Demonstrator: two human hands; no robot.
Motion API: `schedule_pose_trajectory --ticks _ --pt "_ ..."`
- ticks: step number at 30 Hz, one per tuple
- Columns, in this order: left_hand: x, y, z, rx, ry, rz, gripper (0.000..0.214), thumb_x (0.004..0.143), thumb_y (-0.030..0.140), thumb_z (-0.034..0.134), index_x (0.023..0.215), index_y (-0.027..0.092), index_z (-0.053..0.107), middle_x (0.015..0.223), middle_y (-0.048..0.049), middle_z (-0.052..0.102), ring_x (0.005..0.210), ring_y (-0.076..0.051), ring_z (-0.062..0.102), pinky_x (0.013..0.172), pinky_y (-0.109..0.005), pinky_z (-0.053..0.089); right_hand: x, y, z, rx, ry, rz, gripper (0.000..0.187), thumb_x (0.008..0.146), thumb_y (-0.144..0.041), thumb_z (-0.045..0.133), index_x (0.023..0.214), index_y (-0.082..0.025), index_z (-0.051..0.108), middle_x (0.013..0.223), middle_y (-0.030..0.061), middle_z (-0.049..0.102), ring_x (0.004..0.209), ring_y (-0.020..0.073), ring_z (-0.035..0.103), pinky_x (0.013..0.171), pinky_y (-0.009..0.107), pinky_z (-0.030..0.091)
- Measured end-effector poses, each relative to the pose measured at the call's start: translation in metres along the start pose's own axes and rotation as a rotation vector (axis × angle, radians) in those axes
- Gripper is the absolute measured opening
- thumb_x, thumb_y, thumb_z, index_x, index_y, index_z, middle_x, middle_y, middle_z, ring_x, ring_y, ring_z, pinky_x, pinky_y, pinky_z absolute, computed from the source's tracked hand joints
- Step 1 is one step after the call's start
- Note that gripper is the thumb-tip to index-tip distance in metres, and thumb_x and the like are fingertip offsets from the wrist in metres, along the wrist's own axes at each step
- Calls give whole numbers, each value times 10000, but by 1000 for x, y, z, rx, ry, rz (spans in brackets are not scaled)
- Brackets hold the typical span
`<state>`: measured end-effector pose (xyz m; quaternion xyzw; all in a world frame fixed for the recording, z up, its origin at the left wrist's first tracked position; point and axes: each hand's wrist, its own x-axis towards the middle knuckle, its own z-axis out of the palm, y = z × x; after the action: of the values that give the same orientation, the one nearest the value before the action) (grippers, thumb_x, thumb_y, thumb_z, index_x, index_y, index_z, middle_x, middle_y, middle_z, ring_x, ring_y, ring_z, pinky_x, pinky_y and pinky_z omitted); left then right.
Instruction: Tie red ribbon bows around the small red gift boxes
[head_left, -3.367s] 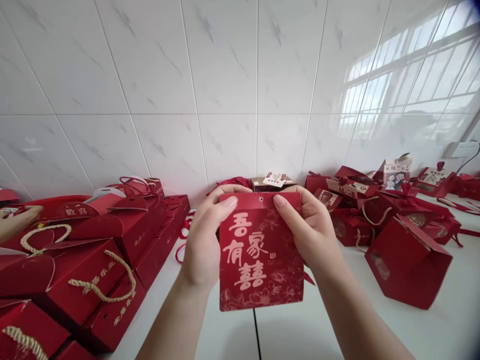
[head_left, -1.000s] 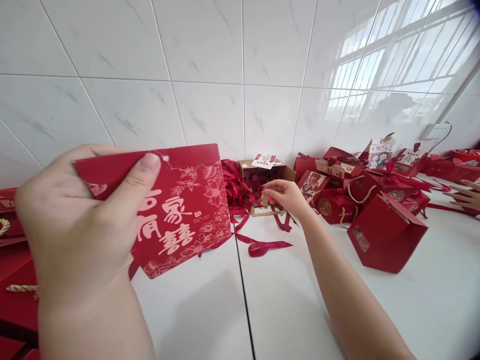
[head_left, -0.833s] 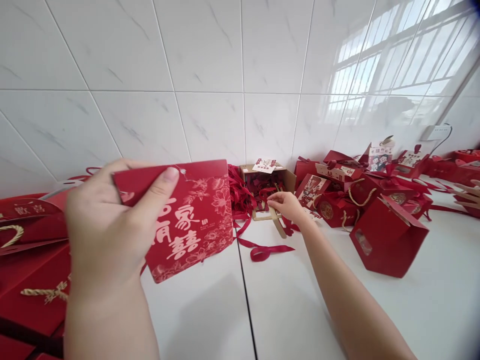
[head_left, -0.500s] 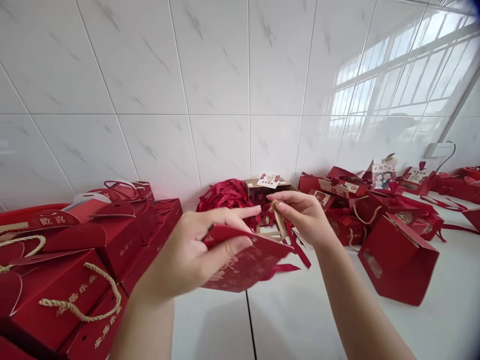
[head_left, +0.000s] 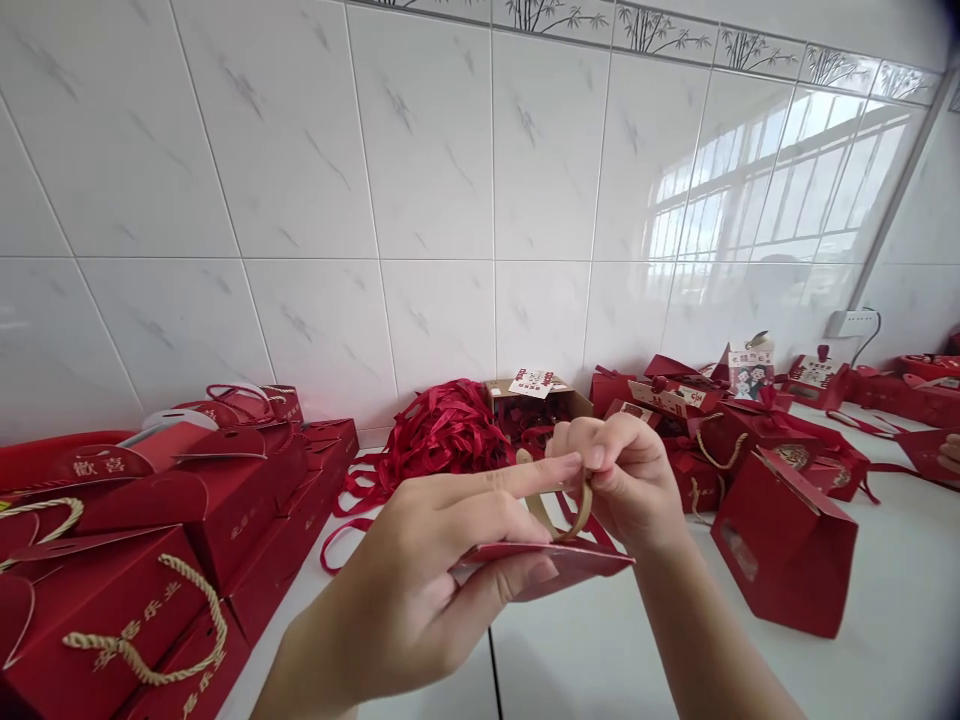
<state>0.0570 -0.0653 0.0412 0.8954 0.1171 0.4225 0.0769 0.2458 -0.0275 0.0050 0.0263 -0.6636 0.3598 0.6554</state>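
Between the thumb and fingers of my left hand (head_left: pixel 442 570) is a red card (head_left: pixel 574 578), tilted nearly edge-on to me. My right hand (head_left: pixel 626 480) pinches a tan ribbon (head_left: pixel 583 510), which curves in a loop down to the card's upper side. The left index finger reaches out to the ribbon beside the right fingertips. Whether the ribbon passes through the card is hidden. Behind the hands lie a heap of dark red ribbon (head_left: pixel 450 430) and an opened cardboard box (head_left: pixel 577 400) with a printed white card (head_left: pixel 532 382) on its edge.
Red gift boxes with rope handles (head_left: pixel 97 610) are stacked on the left. More red boxes (head_left: pixel 697 440) crowd the back right, and a single red box (head_left: pixel 787 545) stands nearer. Another person's hand (head_left: pixel 951 455) shows at the right edge. A white tiled wall (head_left: pixel 435 150) closes the back.
My right hand has brought the tan ribbon down to the card, and my left index finger now meets it. The card has tilted flatter and moved right. The view has tipped up slightly.
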Motion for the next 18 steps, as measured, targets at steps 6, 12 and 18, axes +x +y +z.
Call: schedule_pose_trajectory --ticks 6,12,18 --pt "-1 4 5 -99 -22 -80 162 810 83 611 825 242 637 785 -15 733 946 -208 693 733 -266 561 1 -1 -1 13 -28 -56 51 836 -289 664 794 -311 681 569 -34 576 536 129 517 571 298 429" --pt "2 4 14 -343 -28 -191 156 830 89 603 830 240 643 795 -21 735 1092 -244 639 914 -383 539 1 -4 1 -64 46 -92 185 794 -375 692 645 -290 622 459 -46 467 442 124 411 526 301 409" --pt "8 -2 17 -405 47 -291 81 845 154 615 806 205 666 991 -66 733 1141 -239 611 975 -365 499 2 -3 -4 -116 170 -3 84 801 -338 704 745 -290 664 582 -30 538 558 130 487 559 286 408"
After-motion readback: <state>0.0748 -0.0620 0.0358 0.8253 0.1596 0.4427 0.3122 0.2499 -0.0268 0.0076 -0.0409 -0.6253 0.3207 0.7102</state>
